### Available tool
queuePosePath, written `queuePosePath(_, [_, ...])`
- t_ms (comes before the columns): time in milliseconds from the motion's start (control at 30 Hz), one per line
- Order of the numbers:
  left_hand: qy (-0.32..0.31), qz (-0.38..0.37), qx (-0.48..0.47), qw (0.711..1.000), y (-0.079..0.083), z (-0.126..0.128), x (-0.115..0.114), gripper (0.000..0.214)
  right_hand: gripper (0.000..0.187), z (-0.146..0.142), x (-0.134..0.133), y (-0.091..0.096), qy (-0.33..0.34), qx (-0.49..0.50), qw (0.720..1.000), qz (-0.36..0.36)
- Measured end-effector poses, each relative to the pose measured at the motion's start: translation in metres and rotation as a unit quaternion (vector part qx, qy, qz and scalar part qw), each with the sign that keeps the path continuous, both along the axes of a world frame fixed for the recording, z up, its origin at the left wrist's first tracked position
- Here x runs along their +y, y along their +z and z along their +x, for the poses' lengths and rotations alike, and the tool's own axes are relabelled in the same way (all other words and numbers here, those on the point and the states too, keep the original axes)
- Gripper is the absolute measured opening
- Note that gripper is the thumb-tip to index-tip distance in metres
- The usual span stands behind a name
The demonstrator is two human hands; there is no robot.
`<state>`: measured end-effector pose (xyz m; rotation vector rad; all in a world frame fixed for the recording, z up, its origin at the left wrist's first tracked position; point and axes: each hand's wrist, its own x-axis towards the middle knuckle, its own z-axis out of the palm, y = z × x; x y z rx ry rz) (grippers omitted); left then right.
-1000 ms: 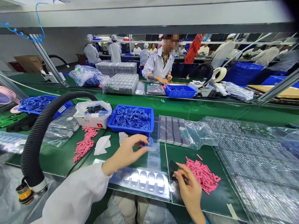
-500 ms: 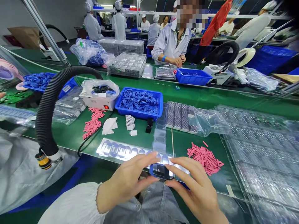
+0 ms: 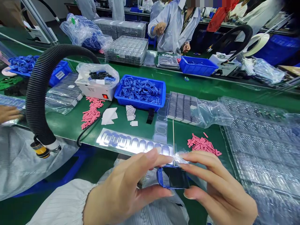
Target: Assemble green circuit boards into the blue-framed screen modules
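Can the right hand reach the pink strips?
Probably yes: the right hand is close to the pink strips and nothing stands between them, though it is pinching the blue-framed black piece.

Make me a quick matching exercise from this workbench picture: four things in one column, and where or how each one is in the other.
Things:
1. pink strips
2. white box
3. ribbed black hose
4. blue-edged black piece

States:
A. bent in an arch
B. held between left hand and right hand
C. topped by a plastic bag
D. lying loose on the green belt

Pairs: 1D, 2C, 3A, 4B
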<state>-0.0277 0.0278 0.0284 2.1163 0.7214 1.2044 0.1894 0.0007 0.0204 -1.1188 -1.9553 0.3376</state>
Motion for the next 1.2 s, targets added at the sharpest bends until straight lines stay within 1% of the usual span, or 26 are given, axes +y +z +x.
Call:
queuePosePath(100, [-0.007,0.002,0.023,1.0,0.001,-0.001,0.0,0.092,0.032,0.003,0.001,0.008,0.003,-0.055,0.998,0.029])
queuePosePath(200, [-0.022,0.017,0.029,0.999,0.0,0.0,0.001,0.091,0.032,0.005,0.003,0.014,0.019,-0.099,0.994,0.051])
queuePosePath(367, [-0.023,0.016,0.007,1.0,-0.005,0.005,0.0,0.087,0.036,0.002,0.006,0.011,0.033,-0.087,0.995,0.045])
queuePosePath(500, [0.004,0.008,-0.023,1.0,-0.012,0.008,0.001,0.086,0.049,0.001,0.005,0.006,0.028,-0.076,0.996,0.02])
queuePosePath(533, [0.007,0.006,-0.029,1.0,-0.014,0.008,0.001,0.087,0.05,0.002,0.005,0.006,0.026,-0.075,0.997,0.014])
queuePosePath(633, [-0.002,-0.001,-0.053,0.999,-0.021,0.008,-0.001,0.088,0.039,0.004,0.005,0.004,0.03,-0.083,0.996,0.007])
queuePosePath(667, [-0.002,-0.018,-0.065,0.998,-0.024,0.009,-0.003,0.088,0.035,0.004,0.005,0.003,0.035,-0.085,0.996,0.006])
queuePosePath(733, [0.008,-0.086,-0.105,0.991,-0.03,0.011,-0.006,0.086,0.029,0.001,0.006,0.001,0.038,-0.072,0.997,-0.004])
queuePosePath(800, [0.022,-0.182,-0.153,0.971,-0.039,0.016,-0.009,0.071,0.026,-0.007,0.007,-0.004,0.031,-0.04,0.999,-0.018])
queuePosePath(867, [0.03,-0.266,-0.212,0.94,-0.051,0.021,-0.011,0.048,0.025,-0.017,0.01,-0.009,0.024,-0.007,0.999,-0.031])
queuePosePath(900, [0.032,-0.295,-0.246,0.923,-0.056,0.023,-0.011,0.039,0.024,-0.023,0.013,-0.013,0.026,0.005,0.999,-0.037])
queuePosePath(933, [0.038,-0.318,-0.28,0.905,-0.062,0.024,-0.01,0.033,0.024,-0.029,0.017,-0.016,0.036,0.013,0.998,-0.045])
queuePosePath(1033, [0.062,-0.369,-0.384,0.844,-0.072,0.02,-0.007,0.03,0.023,-0.043,0.042,-0.027,0.077,0.017,0.994,-0.073])
queuePosePath(1067, [0.067,-0.382,-0.414,0.824,-0.073,0.017,-0.005,0.028,0.022,-0.047,0.055,-0.031,0.07,-0.007,0.994,-0.08])
queuePosePath(1133, [0.078,-0.413,-0.459,0.782,-0.074,0.007,-0.004,0.025,0.021,-0.058,0.084,-0.042,0.021,-0.1,0.991,-0.088])
queuePosePath(1167, [0.084,-0.43,-0.473,0.764,-0.073,0.001,-0.005,0.024,0.021,-0.065,0.099,-0.048,-0.004,-0.171,0.98,-0.096])
queuePosePath(1200, [0.092,-0.446,-0.482,0.748,-0.074,-0.004,-0.006,0.024,0.02,-0.072,0.113,-0.054,-0.01,-0.212,0.972,-0.105])
